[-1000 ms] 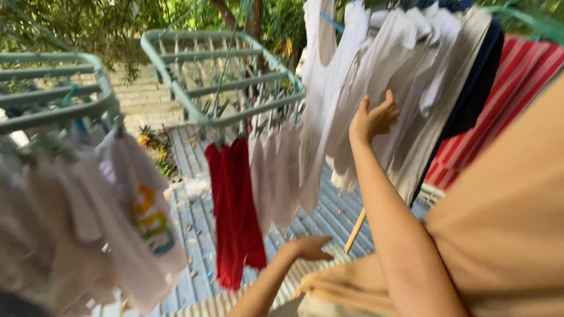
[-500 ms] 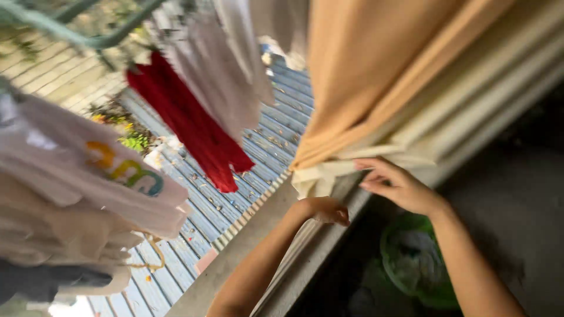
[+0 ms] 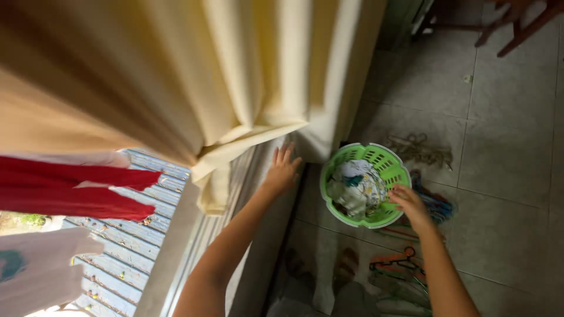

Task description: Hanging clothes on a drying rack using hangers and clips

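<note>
Curtain hides window; basket laundry indistinct.

I see a round green laundry basket with slotted walls standing upright on the tiled floor, close to the wall. Crumpled clothes, white and patterned, lie inside and fill it only partly.

Head view, looking down: the right hand reached the rim of a round green laundry basket holding crumpled clothes on the tiled floor. The left hand, fingers spread, lay flat against the low wall beneath a cream curtain. Red garments hung outside; clothes hangers lay on the floor near the basket
</note>
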